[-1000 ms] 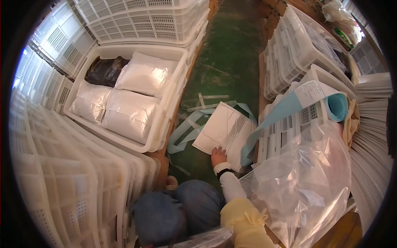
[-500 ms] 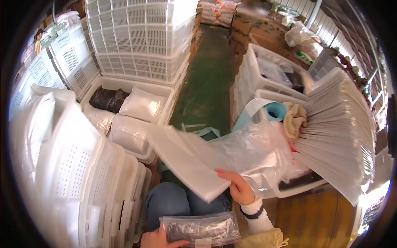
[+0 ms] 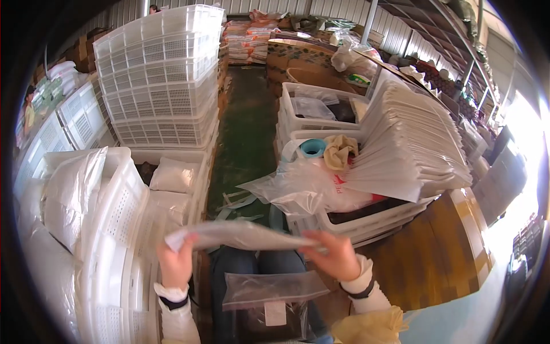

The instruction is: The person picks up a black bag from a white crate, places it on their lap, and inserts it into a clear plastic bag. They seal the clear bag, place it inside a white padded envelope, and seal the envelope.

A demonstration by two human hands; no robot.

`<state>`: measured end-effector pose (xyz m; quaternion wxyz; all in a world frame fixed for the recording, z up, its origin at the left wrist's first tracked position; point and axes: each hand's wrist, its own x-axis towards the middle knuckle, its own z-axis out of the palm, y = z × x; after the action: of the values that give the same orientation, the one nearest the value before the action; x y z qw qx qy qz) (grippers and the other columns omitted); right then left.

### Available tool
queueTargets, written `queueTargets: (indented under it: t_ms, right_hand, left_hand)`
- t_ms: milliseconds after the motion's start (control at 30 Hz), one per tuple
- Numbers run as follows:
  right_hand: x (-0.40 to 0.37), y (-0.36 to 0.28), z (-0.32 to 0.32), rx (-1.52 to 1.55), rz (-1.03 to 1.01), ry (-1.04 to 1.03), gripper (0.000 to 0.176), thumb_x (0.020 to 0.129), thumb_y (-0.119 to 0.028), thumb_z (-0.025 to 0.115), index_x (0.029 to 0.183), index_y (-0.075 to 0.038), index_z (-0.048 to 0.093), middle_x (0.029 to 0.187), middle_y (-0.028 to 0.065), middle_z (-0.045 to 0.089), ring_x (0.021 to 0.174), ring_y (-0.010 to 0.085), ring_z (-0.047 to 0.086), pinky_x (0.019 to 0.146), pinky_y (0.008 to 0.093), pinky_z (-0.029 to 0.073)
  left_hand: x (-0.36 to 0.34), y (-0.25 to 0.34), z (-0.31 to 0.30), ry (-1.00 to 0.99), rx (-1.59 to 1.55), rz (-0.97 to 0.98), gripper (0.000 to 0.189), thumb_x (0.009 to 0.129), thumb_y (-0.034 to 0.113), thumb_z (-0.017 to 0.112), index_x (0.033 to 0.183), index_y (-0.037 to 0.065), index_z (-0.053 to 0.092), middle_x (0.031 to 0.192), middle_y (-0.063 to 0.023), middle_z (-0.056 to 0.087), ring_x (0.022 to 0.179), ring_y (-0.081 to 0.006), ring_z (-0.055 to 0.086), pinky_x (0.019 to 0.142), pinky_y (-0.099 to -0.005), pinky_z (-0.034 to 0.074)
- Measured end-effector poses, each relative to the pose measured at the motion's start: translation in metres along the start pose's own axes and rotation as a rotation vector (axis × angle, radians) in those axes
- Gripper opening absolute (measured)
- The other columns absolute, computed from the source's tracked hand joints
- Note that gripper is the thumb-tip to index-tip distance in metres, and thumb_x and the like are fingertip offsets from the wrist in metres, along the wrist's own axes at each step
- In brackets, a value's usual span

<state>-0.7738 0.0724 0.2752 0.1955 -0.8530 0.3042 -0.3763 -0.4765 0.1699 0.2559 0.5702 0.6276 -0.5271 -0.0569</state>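
A flat white plastic pouch [image 3: 246, 236], blurred by motion, stretches across above my knees. My left hand [image 3: 176, 265] pinches its left end, and my right hand [image 3: 335, 256] grips its right end. Below, on my lap, rests a clear zip bag [image 3: 269, 292] with something dark inside and a small white label [image 3: 275, 313] on it; neither hand touches it. To the right stands a fanned stack of similar white pouches [image 3: 412, 137].
White crates [image 3: 123, 229] with filled silvery-white bags [image 3: 175, 175] stand on my left, taller stacked crates [image 3: 160, 80] behind. At right are a clear plastic bag [image 3: 298, 192], a blue tape roll [image 3: 313, 148], a beige cloth [image 3: 341, 152] and a cardboard box [image 3: 424, 252]. A green aisle [image 3: 243, 126] runs between.
My left hand has left the zip bag on my lap and now holds the pouch's left end. The pouch has swung down to level, and my view has turned right.
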Motion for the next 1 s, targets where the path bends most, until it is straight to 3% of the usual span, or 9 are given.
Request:
queueTargets:
  t_ms: [67, 167, 400, 533, 633, 733, 867, 933, 1000]
  right_hand:
    - [-0.001, 0.015, -0.018, 0.051, 0.263, -0.028, 0.027, 0.075, -0.008, 0.071, 0.100, 0.000, 0.063, 0.082, 0.0067, 0.065, 0.069, 0.0111, 0.061, 0.060, 0.0226, 0.047]
    - [0.014, 0.021, -0.023, 0.651, 0.418, 0.223, 0.023, 0.079, -0.007, 0.068, 0.100, 0.001, 0.063, 0.088, 0.0029, 0.066, 0.076, 0.0073, 0.058, 0.066, 0.0210, 0.045]
    - [0.044, 0.041, -0.005, 0.975, 0.488, 0.174, 0.021, 0.085, -0.012, 0.063, 0.101, 0.002, 0.062, 0.092, 0.0019, 0.064, 0.079, 0.0062, 0.057, 0.070, 0.0206, 0.044]
    - [0.048, 0.045, -0.002, 1.088, 0.522, 0.171, 0.018, 0.088, -0.015, 0.060, 0.098, 0.000, 0.061, 0.085, 0.0011, 0.064, 0.073, 0.0048, 0.056, 0.065, 0.0190, 0.043]
    - [0.054, 0.038, 0.000, 0.913, 0.512, 0.224, 0.016, 0.089, -0.014, 0.058, 0.096, 0.000, 0.059, 0.081, 0.0004, 0.063, 0.069, 0.0042, 0.055, 0.061, 0.0187, 0.042]
    - [0.059, 0.030, 0.010, 0.898, 0.517, 0.283, 0.014, 0.089, -0.012, 0.057, 0.096, -0.001, 0.057, 0.079, 0.0011, 0.063, 0.066, 0.0049, 0.056, 0.058, 0.0190, 0.042]
    - [0.064, 0.038, 0.048, 1.004, 0.488, 0.354, 0.010, 0.089, -0.008, 0.056, 0.096, -0.003, 0.051, 0.080, 0.0029, 0.063, 0.067, 0.0058, 0.056, 0.058, 0.0195, 0.043]
    - [0.064, 0.034, 0.066, 0.963, 0.457, 0.351, 0.009, 0.089, -0.006, 0.055, 0.092, -0.004, 0.047, 0.075, 0.0013, 0.059, 0.064, 0.0039, 0.051, 0.055, 0.0190, 0.040]
    - [0.069, 0.029, 0.080, 0.871, 0.386, 0.350, 0.012, 0.090, -0.005, 0.055, 0.086, -0.005, 0.043, 0.065, -0.0023, 0.052, 0.058, 0.0008, 0.043, 0.049, 0.0182, 0.033]
  left_hand:
    - [0.027, 0.008, 0.001, 0.095, -0.074, -0.026, 0.022, 0.087, 0.018, 0.060, 0.085, -0.004, 0.062, 0.079, -0.0098, 0.066, 0.071, -0.0131, 0.058, 0.065, -0.0268, 0.045]
    - [0.070, 0.021, 0.006, 0.066, -0.048, -0.102, 0.024, 0.087, 0.019, 0.061, 0.090, -0.005, 0.062, 0.079, -0.0098, 0.065, 0.070, -0.0126, 0.056, 0.065, -0.0269, 0.044]
    - [0.143, 0.017, 0.028, 0.095, -0.146, 0.036, 0.033, 0.085, 0.024, 0.062, 0.093, -0.008, 0.062, 0.079, -0.0141, 0.067, 0.072, -0.0147, 0.059, 0.067, -0.0304, 0.045]
    - [0.167, -0.019, 0.038, 0.108, 0.041, 0.025, 0.033, 0.083, 0.023, 0.062, 0.090, -0.009, 0.062, 0.074, -0.0172, 0.066, 0.068, -0.0268, 0.064, 0.065, -0.0321, 0.046]
    - [0.167, -0.029, 0.042, 0.013, 0.119, -0.117, 0.040, 0.082, 0.027, 0.063, 0.104, -0.006, 0.058, 0.090, -0.0209, 0.064, 0.083, -0.0333, 0.062, 0.074, -0.0354, 0.046]
    - [0.152, -0.032, 0.062, 0.273, 0.419, 0.292, 0.057, 0.080, 0.032, 0.066, 0.121, -0.002, 0.046, 0.111, -0.0222, 0.055, 0.102, -0.0353, 0.053, 0.087, -0.0398, 0.042]
    - [0.076, 0.034, 0.089, -0.193, 0.200, 0.263, 0.078, 0.071, 0.038, 0.074, 0.129, 0.001, 0.037, 0.126, -0.0227, 0.044, 0.115, -0.0387, 0.043, 0.097, -0.0429, 0.035]
    - [0.049, 0.033, 0.115, -0.268, 0.161, 0.344, 0.077, 0.070, 0.036, 0.075, 0.128, 0.001, 0.038, 0.116, -0.0223, 0.052, 0.104, -0.0384, 0.052, 0.087, -0.0418, 0.043]
    - [0.044, 0.028, 0.118, -0.330, 0.125, 0.169, 0.067, 0.074, 0.030, 0.071, 0.126, 0.001, 0.039, 0.108, -0.0220, 0.056, 0.094, -0.0385, 0.056, 0.078, -0.0415, 0.046]
